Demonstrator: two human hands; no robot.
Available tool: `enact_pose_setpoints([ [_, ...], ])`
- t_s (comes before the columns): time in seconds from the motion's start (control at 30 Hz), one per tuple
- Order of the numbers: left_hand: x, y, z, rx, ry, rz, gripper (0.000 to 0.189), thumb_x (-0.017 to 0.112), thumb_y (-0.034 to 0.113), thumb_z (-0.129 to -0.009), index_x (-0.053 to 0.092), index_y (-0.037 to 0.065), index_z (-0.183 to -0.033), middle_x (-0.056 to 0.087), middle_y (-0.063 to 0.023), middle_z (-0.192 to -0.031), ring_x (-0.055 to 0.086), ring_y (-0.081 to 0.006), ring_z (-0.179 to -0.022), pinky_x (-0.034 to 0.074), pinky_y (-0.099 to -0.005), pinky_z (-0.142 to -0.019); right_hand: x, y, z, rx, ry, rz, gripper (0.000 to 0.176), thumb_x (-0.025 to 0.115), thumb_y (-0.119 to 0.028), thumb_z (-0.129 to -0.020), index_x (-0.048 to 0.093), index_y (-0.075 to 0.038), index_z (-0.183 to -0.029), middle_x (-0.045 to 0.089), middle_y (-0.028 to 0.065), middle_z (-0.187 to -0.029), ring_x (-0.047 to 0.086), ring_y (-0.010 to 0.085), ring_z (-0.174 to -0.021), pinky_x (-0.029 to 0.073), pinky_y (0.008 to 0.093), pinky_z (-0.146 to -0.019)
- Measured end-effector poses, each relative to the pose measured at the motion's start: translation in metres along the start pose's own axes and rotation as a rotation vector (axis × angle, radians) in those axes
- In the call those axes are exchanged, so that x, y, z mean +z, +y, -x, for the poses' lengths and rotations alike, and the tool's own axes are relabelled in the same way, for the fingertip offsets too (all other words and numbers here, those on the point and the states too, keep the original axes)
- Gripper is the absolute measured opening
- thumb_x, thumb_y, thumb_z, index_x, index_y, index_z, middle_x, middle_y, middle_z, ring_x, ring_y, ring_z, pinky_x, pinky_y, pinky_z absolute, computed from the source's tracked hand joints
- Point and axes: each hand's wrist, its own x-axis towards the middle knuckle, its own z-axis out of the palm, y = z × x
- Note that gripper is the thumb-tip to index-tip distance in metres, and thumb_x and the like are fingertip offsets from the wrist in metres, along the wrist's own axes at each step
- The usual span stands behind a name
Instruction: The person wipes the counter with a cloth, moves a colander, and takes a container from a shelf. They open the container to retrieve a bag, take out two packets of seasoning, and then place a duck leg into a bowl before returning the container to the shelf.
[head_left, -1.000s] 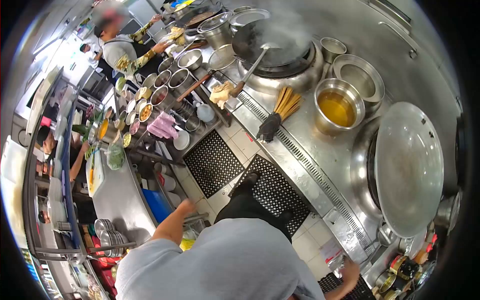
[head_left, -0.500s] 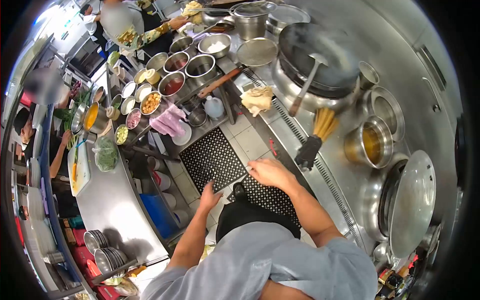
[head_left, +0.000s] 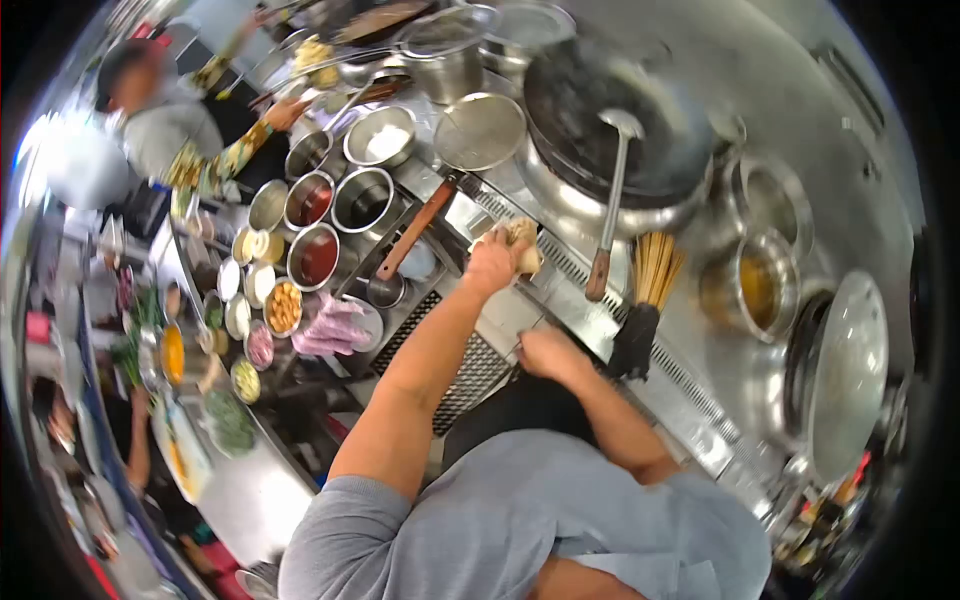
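My left hand reaches out to the stove's front edge, its fingers closed on a crumpled beige cloth. Nearer my body, my right hand hangs in front of the stove edge with its fingers curled in. Whatever it may hold is hidden. Beyond the cloth sits a dark wok with smoke or steam in it. A long-handled ladle rests in the wok, its wooden grip pointing towards me. A bamboo wok brush with a black handle lies right of my right hand.
Several metal pots of sauces and ingredients, including red sauce, stand at left. A wooden-handled pan juts out beside them. At right are a pot of brown liquid and a tilted pale wok. Another person's sleeve shows across the counter.
My left hand has moved up and forward from beside my body and taken hold of the cloth. My right hand stays near my waist. The view has turned somewhat.
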Motion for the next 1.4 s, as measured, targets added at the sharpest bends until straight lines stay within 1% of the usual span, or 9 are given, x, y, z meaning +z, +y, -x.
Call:
enact_pose_setpoints([
  [0.1, -0.023, -0.019, -0.006, -0.061, 0.038, 0.415, 0.055, 0.074, 0.030, -0.079, 0.057, 0.012, -0.128, 0.069, -0.0208, -0.107, 0.067, -0.0383, -0.098, 0.054, -0.0468, -0.086, -0.012, 0.003, -0.042, 0.041, 0.083, -0.093, 0.024, 0.059, -0.004, -0.078, 0.067, 0.008, -0.096, 0.067, 0.0302, -0.094, 0.067, 0.0424, -0.092, 0.053, 0.0466, -0.083],
  [0.3, -0.110, -0.075, -0.002, -0.094, 0.195, 1.398, 0.034, 0.065, 0.003, -0.089, 0.055, 0.002, -0.121, 0.065, -0.0055, -0.111, 0.061, -0.0135, -0.100, 0.050, -0.0306, -0.088, 0.037, 0.013, -0.164, 0.352, 0.843, 0.167, 0.056, 0.053, -0.004, -0.082, 0.044, 0.010, -0.135, 0.046, 0.0308, -0.139, 0.036, 0.0382, -0.140, 0.026, 0.0504, -0.116],
  [0.47, -0.095, -0.052, -0.013, 0.313, 0.327, 0.488, 0.059, 0.071, 0.003, -0.074, 0.053, 0.007, -0.130, 0.058, -0.0180, -0.121, 0.060, -0.0331, -0.104, 0.050, -0.0412, -0.088, 0.090, 0.024, -0.155, 0.189, 0.835, 0.088, 0.049, 0.050, -0.003, -0.084, 0.051, 0.001, -0.133, 0.050, 0.0189, -0.141, 0.043, 0.0354, -0.136, 0.030, 0.0464, -0.116],
  [0.63, 0.025, -0.051, -0.016, 0.692, 0.344, -0.125, 0.068, 0.068, 0.014, -0.075, 0.048, 0.014, -0.140, 0.046, -0.0208, -0.136, 0.045, -0.0425, -0.123, 0.038, -0.0539, -0.100, 0.117, -0.036, -0.051, 0.810, 1.117, -1.610, 0.051, 0.042, 0.008, -0.082, 0.051, 0.004, -0.132, 0.062, 0.0244, -0.119, 0.061, 0.0341, -0.112, 0.048, 0.0376, -0.097],
  [0.7, 0.014, -0.049, -0.014, 0.661, 0.195, -0.044, 0.068, 0.069, 0.013, -0.077, 0.048, 0.013, -0.141, 0.044, -0.0222, -0.140, 0.042, -0.0441, -0.126, 0.037, -0.0524, -0.104, 0.111, -0.043, -0.023, 0.870, 1.543, -1.273, 0.050, 0.039, 0.007, -0.085, 0.049, 0.005, -0.134, 0.063, 0.0253, -0.112, 0.064, 0.0275, -0.105, 0.048, 0.0340, -0.095],
  [0.87, -0.021, -0.033, 0.011, 0.619, 0.110, 0.377, 0.067, 0.064, 0.012, -0.081, 0.043, 0.009, -0.145, 0.033, -0.0249, -0.149, 0.032, -0.0510, -0.133, 0.031, -0.0621, -0.106, 0.053, -0.013, -0.030, 0.924, 1.104, 0.183, 0.065, 0.060, -0.020, -0.082, 0.044, -0.003, -0.142, 0.038, 0.0265, -0.147, 0.029, 0.0435, -0.141, 0.019, 0.0636, -0.112],
  [0.97, -0.035, 0.036, 0.050, 1.006, 0.072, 0.571, 0.062, 0.060, 0.003, -0.082, 0.044, 0.003, -0.142, 0.033, -0.0257, -0.151, 0.043, -0.0476, -0.124, 0.033, -0.0543, -0.109, 0.110, 0.056, -0.083, 0.899, 0.967, 0.315, 0.066, 0.058, -0.038, -0.089, 0.042, -0.003, -0.143, 0.039, 0.0251, -0.148, 0.029, 0.0457, -0.139, 0.020, 0.0677, -0.109],
  [1.2, 0.014, 0.249, 0.043, 1.082, -0.268, -0.120, 0.066, 0.060, -0.001, -0.078, 0.047, 0.021, -0.139, 0.024, -0.0204, -0.158, 0.065, -0.0448, -0.096, 0.053, -0.0502, -0.083, 0.105, 0.044, -0.064, 0.592, 1.391, -0.402, 0.058, 0.053, -0.038, -0.093, 0.049, -0.003, -0.140, 0.040, 0.0193, -0.150, 0.028, 0.0393, -0.143, 0.018, 0.0532, -0.118],
  [1.4, 0.018, 0.273, 0.005, 1.174, -0.321, -0.226, 0.049, 0.068, 0.006, -0.077, 0.055, 0.019, -0.123, 0.047, -0.0147, -0.143, 0.063, -0.0413, -0.107, 0.052, -0.0484, -0.086, 0.129, 0.055, 0.050, 1.051, 0.993, 0.148, 0.055, 0.052, -0.035, -0.094, 0.049, -0.007, -0.141, 0.044, 0.0168, -0.147, 0.032, 0.0338, -0.143, 0.024, 0.0502, -0.116],
])
